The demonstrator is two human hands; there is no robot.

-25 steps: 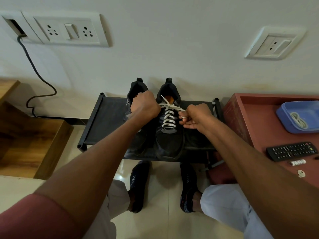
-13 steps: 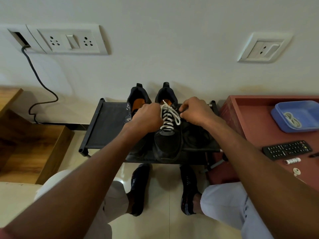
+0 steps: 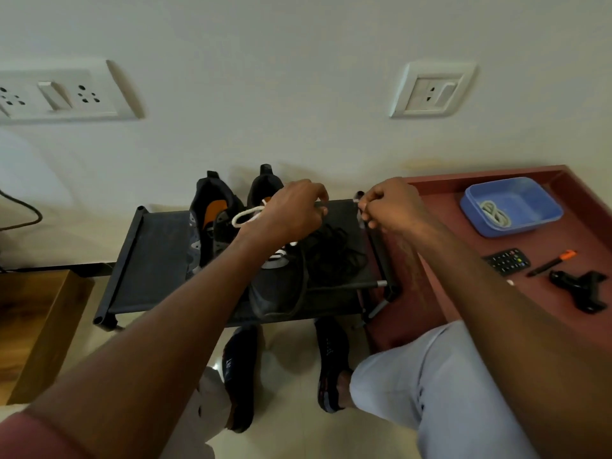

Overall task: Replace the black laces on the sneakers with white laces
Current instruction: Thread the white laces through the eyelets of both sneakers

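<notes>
Against the wall, on the rack (image 3: 149, 260), the right sneaker (image 3: 278, 286) holds its white lace (image 3: 246, 216), whose ends both hands, left (image 3: 291, 210) and right (image 3: 390, 207), have just pulled apart in pinches, probably tightening the knot.

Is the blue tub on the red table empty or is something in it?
Not empty: a coiled white lace lies in the blue tub.
</notes>
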